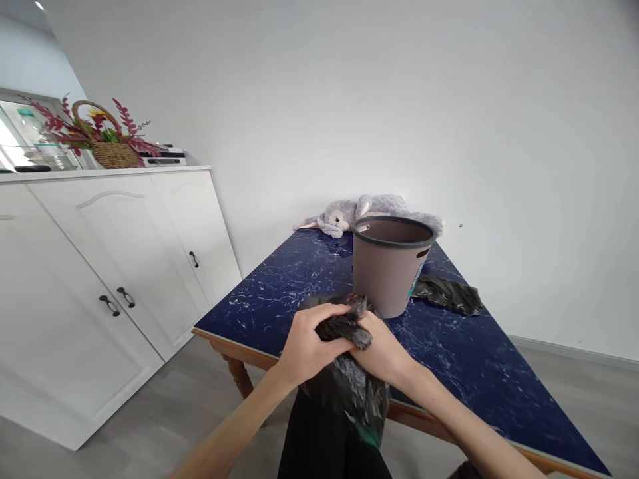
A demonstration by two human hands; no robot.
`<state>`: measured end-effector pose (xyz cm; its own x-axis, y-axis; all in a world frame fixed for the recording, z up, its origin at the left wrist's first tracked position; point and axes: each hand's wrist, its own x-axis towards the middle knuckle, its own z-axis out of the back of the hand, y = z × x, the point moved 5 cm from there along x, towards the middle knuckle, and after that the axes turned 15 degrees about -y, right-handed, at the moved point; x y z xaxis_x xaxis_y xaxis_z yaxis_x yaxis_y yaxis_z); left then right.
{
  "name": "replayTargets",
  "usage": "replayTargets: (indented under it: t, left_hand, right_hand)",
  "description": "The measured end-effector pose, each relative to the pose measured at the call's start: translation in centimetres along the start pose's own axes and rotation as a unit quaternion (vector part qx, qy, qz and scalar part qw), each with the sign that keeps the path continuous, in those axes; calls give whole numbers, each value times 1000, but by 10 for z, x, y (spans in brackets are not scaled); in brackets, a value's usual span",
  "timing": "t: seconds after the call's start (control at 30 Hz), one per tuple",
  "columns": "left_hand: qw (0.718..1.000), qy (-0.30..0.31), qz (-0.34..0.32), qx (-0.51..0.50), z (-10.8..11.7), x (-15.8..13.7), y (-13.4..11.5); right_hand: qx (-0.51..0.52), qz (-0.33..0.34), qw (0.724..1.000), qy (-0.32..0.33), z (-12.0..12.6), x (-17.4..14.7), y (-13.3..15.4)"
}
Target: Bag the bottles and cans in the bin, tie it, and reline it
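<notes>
At the near edge of the blue marbled surface, both hands clutch a crumpled black bag.
Left hand and right hand close their fingers around its bunched top. Just beyond stands a brown bin; another black bag right of it, plush toy far, white cabinets left.

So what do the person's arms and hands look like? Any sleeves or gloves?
Both arms are bare, with no sleeves showing up to the picture's edge. The left hand and right hand wear no gloves, and no rings, watch or bracelets show. Dark clothing shows below, between the arms.
</notes>
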<state>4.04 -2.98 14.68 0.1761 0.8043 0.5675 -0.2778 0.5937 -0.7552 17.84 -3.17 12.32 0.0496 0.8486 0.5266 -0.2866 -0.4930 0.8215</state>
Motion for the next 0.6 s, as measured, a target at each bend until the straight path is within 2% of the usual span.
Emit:
replayTargets:
  t: [0.1,0.17,0.23,0.37,0.5,0.53,0.6]
  left_hand:
    - [997,-53,51,-8,6,2,6]
    - [993,-80,87,-22,10,3,11]
    - [988,-98,113,-43,13,4,15]
    - [986,-103,117,-66,17,6,15]
    - [982,-95,138,-90,23,8,12]
    - [982,-82,144,-93,24,9,10]
    - [985,-42,144,-80,25,11,4]
  right_hand:
    - [8,-39,997,67,0,-2,1]
    - [62,-90,988,109,3,-6,1]
    - [146,-134,973,121,7,-8,3]
    - [284,-178,941,57,16,-6,5]
    - [396,-234,888,-16,18,0,1]
    - [403,-245,881,-21,16,1,0]
    - [380,-263,887,-20,13,0,-1]
